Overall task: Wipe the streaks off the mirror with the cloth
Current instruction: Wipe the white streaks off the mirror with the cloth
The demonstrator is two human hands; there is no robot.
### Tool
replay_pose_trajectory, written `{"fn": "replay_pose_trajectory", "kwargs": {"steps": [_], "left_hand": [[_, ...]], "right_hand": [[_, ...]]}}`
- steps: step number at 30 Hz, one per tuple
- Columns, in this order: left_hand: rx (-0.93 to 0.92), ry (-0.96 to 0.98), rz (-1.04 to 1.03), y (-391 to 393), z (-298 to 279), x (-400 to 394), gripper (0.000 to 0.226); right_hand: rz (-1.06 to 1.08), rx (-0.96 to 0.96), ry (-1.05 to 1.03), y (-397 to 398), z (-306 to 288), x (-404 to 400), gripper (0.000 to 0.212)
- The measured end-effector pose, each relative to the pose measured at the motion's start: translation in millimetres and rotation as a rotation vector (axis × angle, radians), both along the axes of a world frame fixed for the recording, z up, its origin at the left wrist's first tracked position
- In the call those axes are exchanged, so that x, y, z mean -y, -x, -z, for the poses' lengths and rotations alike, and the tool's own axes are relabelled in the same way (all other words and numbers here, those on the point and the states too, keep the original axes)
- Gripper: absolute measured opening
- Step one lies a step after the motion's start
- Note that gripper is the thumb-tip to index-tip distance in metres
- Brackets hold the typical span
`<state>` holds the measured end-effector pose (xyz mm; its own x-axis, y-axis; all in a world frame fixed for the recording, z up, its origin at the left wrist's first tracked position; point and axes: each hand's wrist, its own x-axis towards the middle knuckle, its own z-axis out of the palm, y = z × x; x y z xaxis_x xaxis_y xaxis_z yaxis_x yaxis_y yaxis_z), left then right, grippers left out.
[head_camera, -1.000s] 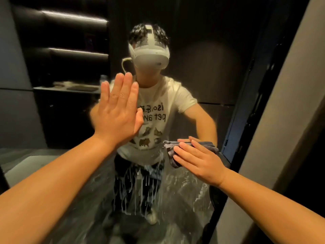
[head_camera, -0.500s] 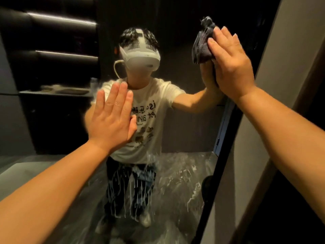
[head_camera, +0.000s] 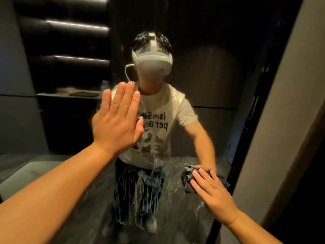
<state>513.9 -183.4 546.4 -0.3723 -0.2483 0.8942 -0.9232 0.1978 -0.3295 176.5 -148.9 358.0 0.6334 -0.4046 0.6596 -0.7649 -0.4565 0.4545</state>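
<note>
A tall mirror (head_camera: 202,71) fills the view and reflects a person in a white T-shirt and a headset. White streaks and drips (head_camera: 140,196) run down its lower middle, with smears (head_camera: 198,210) at the lower right. My left hand (head_camera: 116,120) lies flat on the glass at chest height, fingers together and pointing up, holding nothing. My right hand (head_camera: 211,189) presses a dark grey cloth (head_camera: 188,178) flat against the glass low on the right, near the mirror's edge. The cloth sticks out above and left of my fingers.
The mirror's dark right frame (head_camera: 246,138) runs diagonally down, with a grey wall panel (head_camera: 284,120) beyond it. The reflection shows dark shelves with light strips (head_camera: 77,25) and a ledge (head_camera: 73,94) behind the person.
My right hand has swept the cloth from the mirror's upper right down to the lower right. My left hand has stayed flat on the glass.
</note>
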Motion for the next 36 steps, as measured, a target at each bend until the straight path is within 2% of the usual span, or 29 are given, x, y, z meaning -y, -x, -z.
{"fn": "replay_pose_trajectory", "kwargs": {"steps": [2, 4, 6, 8, 10, 12, 16, 18, 22, 27, 29, 32, 36], "left_hand": [[0.013, 0.011, -0.013, -0.6, 0.6, 0.5, 0.071], [0.021, 0.011, -0.021, -1.1, -0.2, 0.5, 0.071], [0.018, 0.004, -0.016, -1.6, -0.2, 0.1, 0.071], [0.025, 0.005, -0.018, -1.7, 0.7, -0.2, 0.07], [0.025, 0.002, -0.017, -2.0, -0.2, 0.1, 0.07], [0.019, -0.001, -0.008, -1.8, -0.5, 0.0, 0.07], [0.021, -0.03, -0.011, -1.3, -0.9, -2.2, 0.07], [0.024, -0.047, -0.026, -2.0, -3.1, -4.2, 0.07], [0.039, -0.124, -0.002, -3.1, -7.0, -12.4, 0.068], [0.075, -0.173, 0.05, -37.8, 12.1, -42.3, 0.066], [0.057, -0.176, 0.057, -64.8, 25.6, -50.2, 0.066], [0.058, -0.177, 0.035, -111.6, 46.2, -57.4, 0.067], [0.028, -0.231, -0.074, -197.8, 77.7, -67.3, 0.068]], "right_hand": [[-0.046, 0.087, 0.038, -2.9, -42.8, -3.7, 0.04], [-0.083, 0.25, 0.189, -2.8, -108.9, -1.7, 0.034], [-0.057, 0.396, 0.298, 1.1, -176.5, 6.5, 0.036], [0.008, 0.471, 0.375, 5.7, -212.7, 16.8, 0.039], [0.048, 0.495, 0.425, 2.9, -203.0, 22.2, 0.038], [0.051, 0.467, 0.41, -0.1, -162.1, 20.6, 0.035], [0.1, 0.462, 0.238, 0.1, -52.7, 10.2, 0.035], [0.116, 0.486, 0.137, -3.5, -26.0, 5.6, 0.039], [0.143, 0.582, -0.006, -11.4, -36.9, -13.1, 0.046], [0.029, 0.501, -0.092, -56.9, -59.4, -40.9, 0.065], [-0.052, 0.424, -0.105, -92.5, -66.8, -45.5, 0.06], [-0.165, 0.314, -0.1, -146.1, -70.5, -47.0, 0.041], [-0.289, 0.184, -0.099, -227.0, -67.1, -42.1, 0.037]]}}
